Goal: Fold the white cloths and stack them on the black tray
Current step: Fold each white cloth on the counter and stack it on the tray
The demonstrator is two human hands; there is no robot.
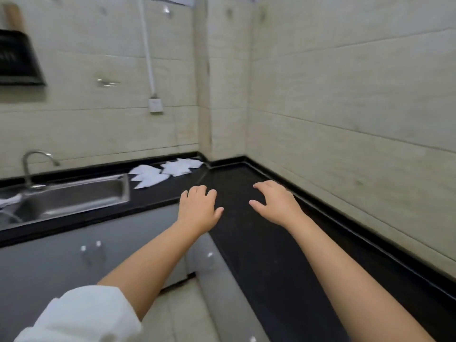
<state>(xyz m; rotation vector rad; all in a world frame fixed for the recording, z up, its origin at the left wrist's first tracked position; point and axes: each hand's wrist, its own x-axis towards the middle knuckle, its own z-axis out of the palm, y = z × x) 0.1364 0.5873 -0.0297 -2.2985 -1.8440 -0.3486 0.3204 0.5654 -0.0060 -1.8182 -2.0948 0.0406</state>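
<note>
**Two empty hands over the bench, two groups of cloths at the back**

A person is holding two hands out over a black L-shaped bench (259, 243). The left hand (198, 208) is hovering at the bench's inner corner, and the right hand (277, 202) is hovering just beside it over the black surface. Each grip is standing open, with fingers spread and curled slightly downward, holding nothing.

The white cloths are lying well beyond the hands, near the back wall, in two loose groups: one group (148, 177) is sitting just right of the sink (74, 193), and the other group (180, 166) is sitting nearer the wall corner. The motion blur is making it impossible to count the single cloths in each group.

One tap (37, 164) is rising behind the sink. One white sleeve (81, 317) is showing on the left arm.
</note>
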